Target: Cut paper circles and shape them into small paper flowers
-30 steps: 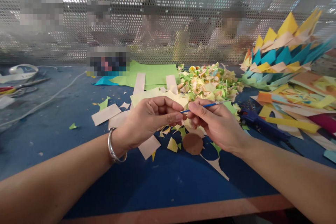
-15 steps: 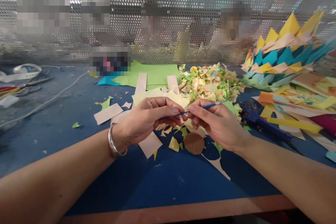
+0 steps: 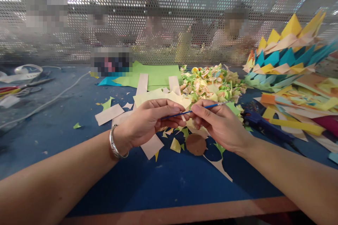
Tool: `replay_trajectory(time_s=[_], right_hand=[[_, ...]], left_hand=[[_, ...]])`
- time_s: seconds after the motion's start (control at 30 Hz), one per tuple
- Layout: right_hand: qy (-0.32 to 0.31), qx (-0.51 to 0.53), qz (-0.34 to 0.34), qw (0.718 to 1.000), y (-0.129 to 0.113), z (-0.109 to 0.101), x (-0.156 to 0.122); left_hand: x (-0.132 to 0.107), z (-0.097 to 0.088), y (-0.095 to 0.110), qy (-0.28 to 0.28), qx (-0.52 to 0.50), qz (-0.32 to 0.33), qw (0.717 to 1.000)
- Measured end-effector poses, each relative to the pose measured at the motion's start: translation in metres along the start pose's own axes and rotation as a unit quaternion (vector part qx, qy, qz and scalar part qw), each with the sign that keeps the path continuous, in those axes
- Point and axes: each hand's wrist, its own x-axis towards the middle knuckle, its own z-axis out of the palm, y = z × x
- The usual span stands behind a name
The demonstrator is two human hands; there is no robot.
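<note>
A thin blue stick [image 3: 211,106] with a greyish end runs between my two hands, tilted up to the right. My right hand [image 3: 215,123] pinches it between thumb and fingers, and the greyish end sticks out beyond them. Around its left part my left hand [image 3: 161,116] is closed, with the thumb along the top; a silver bangle is on that wrist. At the left fingertips a small pale paper strip [image 3: 183,117] shows against the stick; the rest of it is hidden. Below the hands lie a brown round disc [image 3: 195,144] and paper scraps [image 3: 175,145].
A heap of small curled paper pieces [image 3: 213,82] lies beyond my right hand, near a dark blue glue gun [image 3: 266,124]. Folded paper spikes [image 3: 285,56] stand at the right. Green sheets [image 3: 158,74] lie at the back before a perforated metal screen [image 3: 169,42]. A white cable [image 3: 52,96] crosses the left.
Both hands keep nearly the same pose on the blue stick. The whole view has shifted very slightly.
</note>
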Motion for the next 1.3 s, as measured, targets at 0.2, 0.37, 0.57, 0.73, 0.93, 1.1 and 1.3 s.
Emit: replay_trajectory(time_s=[0.2, 0.37, 0.57, 0.73, 0.93, 1.1, 1.3], right_hand=[[0.005, -0.017, 0.005, 1.000, 0.000, 0.000, 0.000], [0.011, -0.036, 0.003, 0.999, 0.000, 0.000, 0.000], [0.006, -0.040, -0.006, 0.999, 0.002, -0.001, 0.001], [0.009, -0.008, -0.004, 1.000, 0.003, 0.000, 0.000], [0.001, 0.024, -0.005, 1.000, 0.001, 0.002, -0.002], [-0.006, 0.040, -0.012, 0.999, 0.001, 0.001, -0.001], [-0.011, 0.069, 0.000, 0.998, 0.002, -0.001, -0.002]], left_hand=[[-0.002, 0.000, -0.001, 0.003, 0.017, -0.024, 1.000], [-0.002, -0.001, -0.002, -0.005, 0.062, -0.010, 0.998], [-0.003, 0.002, -0.004, 0.012, 0.164, 0.079, 0.983], [-0.008, 0.008, -0.004, 0.067, 0.335, 0.184, 0.922], [-0.013, 0.011, -0.007, 0.100, 0.470, 0.304, 0.823], [-0.014, 0.009, -0.008, 0.093, 0.517, 0.370, 0.766], [-0.014, 0.009, -0.005, 0.095, 0.500, 0.356, 0.784]])
